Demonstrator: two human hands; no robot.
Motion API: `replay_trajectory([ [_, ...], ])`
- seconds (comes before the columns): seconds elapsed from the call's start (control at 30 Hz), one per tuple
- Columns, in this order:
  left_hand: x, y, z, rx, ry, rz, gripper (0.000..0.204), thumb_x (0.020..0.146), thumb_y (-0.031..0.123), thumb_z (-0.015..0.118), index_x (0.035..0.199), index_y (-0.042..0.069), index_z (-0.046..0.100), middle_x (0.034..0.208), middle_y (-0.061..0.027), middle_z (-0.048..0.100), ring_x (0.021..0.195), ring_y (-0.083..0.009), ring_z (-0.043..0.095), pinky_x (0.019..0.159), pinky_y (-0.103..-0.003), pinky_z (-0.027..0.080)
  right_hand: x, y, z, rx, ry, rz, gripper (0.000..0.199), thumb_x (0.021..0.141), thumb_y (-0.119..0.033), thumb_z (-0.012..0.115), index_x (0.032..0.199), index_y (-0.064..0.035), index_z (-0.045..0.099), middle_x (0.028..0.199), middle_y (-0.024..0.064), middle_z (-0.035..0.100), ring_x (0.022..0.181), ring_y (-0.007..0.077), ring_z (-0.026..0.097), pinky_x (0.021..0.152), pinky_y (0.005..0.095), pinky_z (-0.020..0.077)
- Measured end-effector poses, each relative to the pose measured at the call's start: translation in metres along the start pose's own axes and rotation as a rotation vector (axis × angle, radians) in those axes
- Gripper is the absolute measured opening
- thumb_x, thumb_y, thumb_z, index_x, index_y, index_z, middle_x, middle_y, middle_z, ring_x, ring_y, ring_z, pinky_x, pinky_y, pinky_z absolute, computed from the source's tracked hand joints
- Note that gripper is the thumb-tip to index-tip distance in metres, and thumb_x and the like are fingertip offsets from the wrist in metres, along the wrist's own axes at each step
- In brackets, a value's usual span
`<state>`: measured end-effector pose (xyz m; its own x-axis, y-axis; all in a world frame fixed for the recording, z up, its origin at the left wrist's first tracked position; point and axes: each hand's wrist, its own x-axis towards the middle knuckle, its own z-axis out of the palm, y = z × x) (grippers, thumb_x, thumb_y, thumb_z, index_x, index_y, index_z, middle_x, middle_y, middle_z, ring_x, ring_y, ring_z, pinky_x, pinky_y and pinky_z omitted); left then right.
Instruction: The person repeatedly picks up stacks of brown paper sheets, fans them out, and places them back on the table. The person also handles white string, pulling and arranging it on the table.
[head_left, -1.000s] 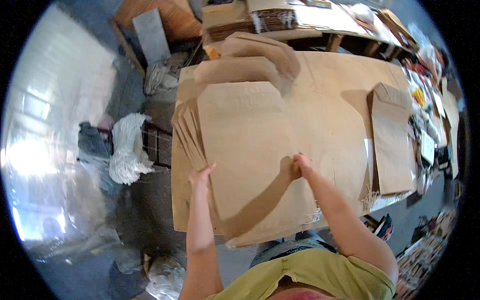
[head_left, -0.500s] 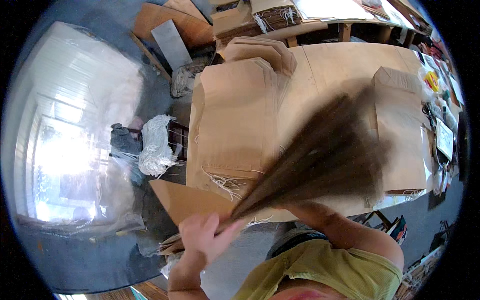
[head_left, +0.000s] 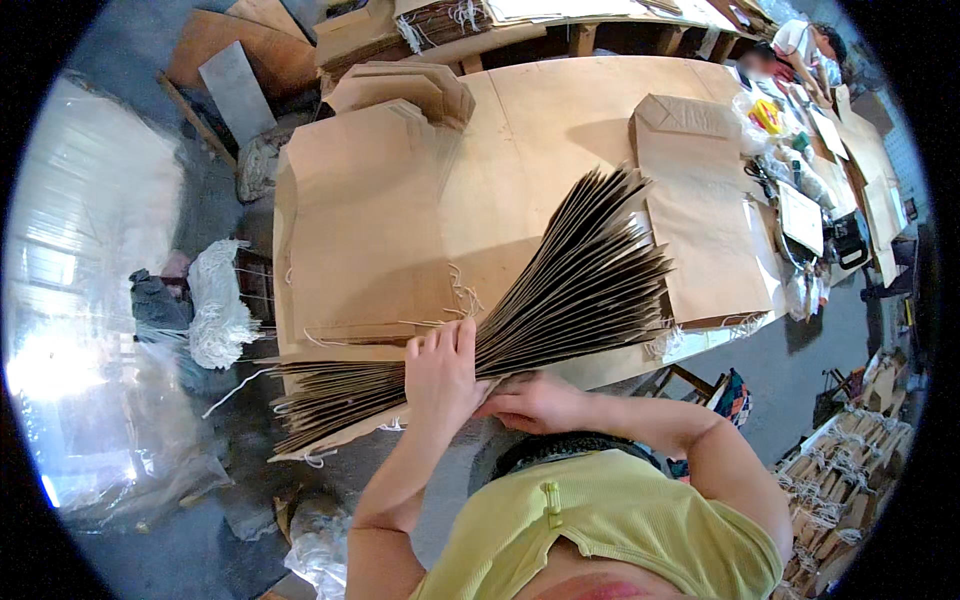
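Note:
A thick bundle of brown paper bags (head_left: 580, 280) stands on its long edges at the table's near side. Its far right end is fanned wide, and a narrower fan spreads at its left end. My left hand (head_left: 440, 375) is closed over the middle of the bundle, squeezing the bags together. Close beside it, my right hand (head_left: 537, 402) grips the bundle's near side, with its fingertips partly hidden. White string handles (head_left: 318, 460) stick out at the left end. Behind the bundle lies a flat stack of brown paper bags (head_left: 365, 215).
Another bag stack (head_left: 700, 210) lies on the right of the wooden table (head_left: 540, 120). A hank of white strings (head_left: 220, 305) hangs at the left, near a large plastic-wrapped bale (head_left: 100, 280). Another person (head_left: 805, 50) bends over a far table. Tied bundles (head_left: 840, 480) lie at lower right.
The bundle, blurred and swinging before, now stands fanned on edge by the table's near side. My left hand has moved up and right, and my right hand has come into view beside it.

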<state>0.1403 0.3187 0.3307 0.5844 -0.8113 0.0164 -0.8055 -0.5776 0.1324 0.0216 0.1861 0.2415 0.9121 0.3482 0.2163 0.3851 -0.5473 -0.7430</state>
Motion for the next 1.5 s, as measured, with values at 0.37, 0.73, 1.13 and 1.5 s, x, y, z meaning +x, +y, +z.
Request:
replay_trajectory([
  [0.37,-0.022,-0.057,-0.007,0.085,0.014,-0.01,0.073,0.063,0.03,0.081,0.124,0.008,0.048,0.115,-0.0112,0.054,0.108,-0.0279,0.052,0.093,-0.044,0.037,0.024,-0.007,-0.113,-0.991,0.088,0.5,0.058,0.064,-0.042,0.076,0.109,-0.0124,0.056,0.108,0.0048,0.058,0.116,0.0217,0.05,0.115,0.0457,0.0226],
  [0.73,-0.088,-0.09,-0.024,-0.063,0.169,-0.055,0.032,0.062,0.013,0.076,0.086,0.006,0.057,0.081,-0.0076,0.062,0.085,-0.0265,0.061,0.081,-0.038,0.044,-0.018,-0.01,-0.117,-1.01,0.177,0.262,0.034,0.065,-0.038,0.075,0.08,-0.0116,0.061,0.074,0.0031,0.059,0.073,0.0224,0.06,0.061,0.0351,0.048],
  [1.13,-0.133,-0.082,-0.011,0.093,-0.003,-0.271,0.081,0.062,0.021,0.082,0.134,0.02,0.045,0.114,-0.0059,0.057,0.111,-0.0242,0.054,0.103,-0.045,0.034,-0.047,-0.04,-0.105,-0.882,0.152,0.327,0.081,0.058,-0.032,0.084,0.13,-0.0162,0.051,0.117,0.0045,0.059,0.112,0.0248,0.053,0.108,0.0439,0.0339],
  [1.5,-0.222,-0.165,-0.012,-0.697,0.937,-0.562,0.063,0.082,0.035,0.066,0.136,0.011,0.044,0.125,-0.0127,0.052,0.121,-0.0266,0.049,0.102,-0.047,0.038,-0.045,-0.047,-0.099,-0.919,0.137,0.473,0.085,0.061,-0.031,0.084,0.135,-0.0139,0.045,0.125,0.0103,0.055,0.12,0.0278,0.049,0.109,0.0471,0.0302],
])
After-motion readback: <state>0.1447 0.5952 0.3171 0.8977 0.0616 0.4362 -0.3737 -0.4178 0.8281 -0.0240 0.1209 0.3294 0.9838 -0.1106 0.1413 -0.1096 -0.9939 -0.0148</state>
